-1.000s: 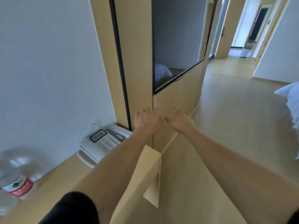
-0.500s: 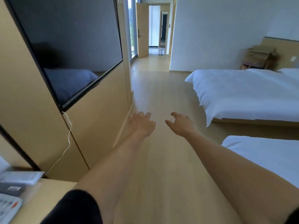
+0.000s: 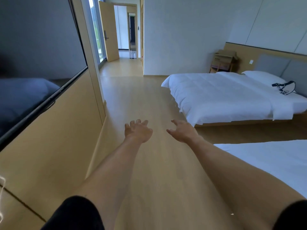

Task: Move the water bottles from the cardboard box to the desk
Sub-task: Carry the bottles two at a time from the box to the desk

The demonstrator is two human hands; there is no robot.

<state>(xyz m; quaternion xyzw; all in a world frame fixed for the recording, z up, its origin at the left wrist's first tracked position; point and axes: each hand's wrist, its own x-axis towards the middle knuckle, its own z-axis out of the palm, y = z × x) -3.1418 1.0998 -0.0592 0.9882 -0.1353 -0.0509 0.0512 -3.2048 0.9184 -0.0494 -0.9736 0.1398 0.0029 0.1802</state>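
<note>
We see both arms stretched out mid-frame over the wood floor (image 3: 141, 100), left hand (image 3: 138, 131) and right hand (image 3: 182, 131) loose-fingered, grasping nothing. Farther back at upper right, a cardboard box (image 3: 224, 59) sits beside the white bed (image 3: 224, 93); bottles not visible.

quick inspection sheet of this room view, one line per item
surface: wooden floor runs ahead to an open door; no desk in view
job's things: nothing seen; no water bottles or cardboard box in this view
clutter: black-and-white strapped item lies on the far bed near the pillow
grippers: left hand and right hand stretched forward over the floor, fingers relaxed, holding nothing
cables: thin white cord at the left edge, against the wood panel
surroundings: wall-mounted tv on the left, second bed at right, small wooden stand in the far corner
</note>
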